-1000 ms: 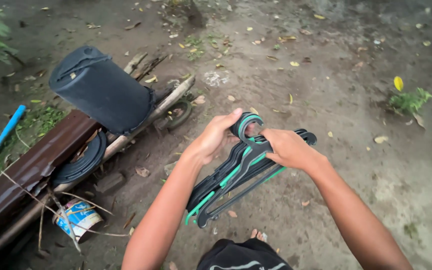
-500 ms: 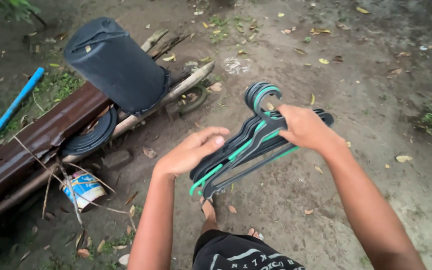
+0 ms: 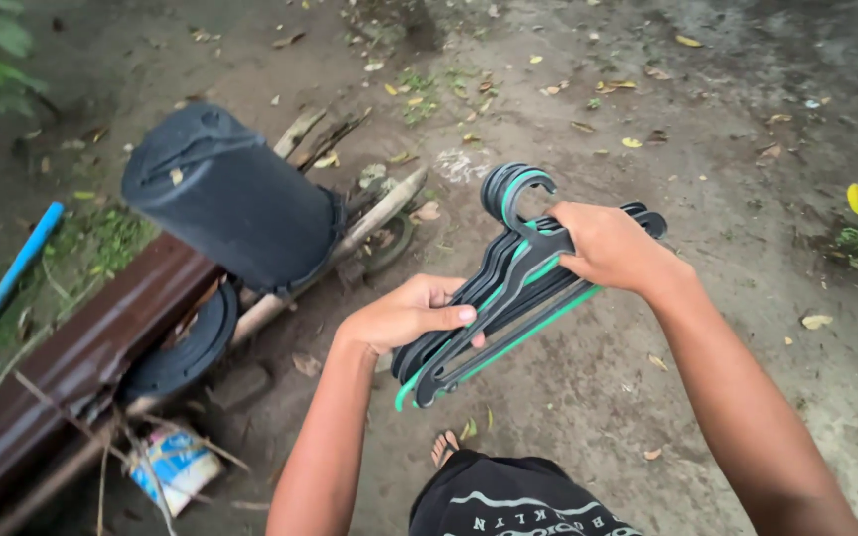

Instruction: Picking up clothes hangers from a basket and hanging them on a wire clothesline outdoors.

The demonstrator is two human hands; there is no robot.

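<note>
I hold a bundle of black and green plastic clothes hangers (image 3: 497, 303) in front of me, hooks pointing away at the top. My right hand (image 3: 610, 245) grips the bundle near the hooks. My left hand (image 3: 407, 314) closes on the lower left arm of the hangers, thumb over the top. Below, my dark shorts (image 3: 513, 506) and one foot (image 3: 443, 447) show over bare dirt.
A black bin (image 3: 230, 199) lies overturned at the left on sticks and a rusty brown metal sheet (image 3: 62, 367), with a black round lid (image 3: 181, 347) below it. A blue pipe (image 3: 2, 293) lies far left, a crushed can (image 3: 179, 467) near the bottom. Fallen leaves dot the dirt ground.
My left hand let go of the hooks, dropped away, and has now taken hold of the lower arm of the hangers. The right hand kept its grip and lifted the bundle a little.
</note>
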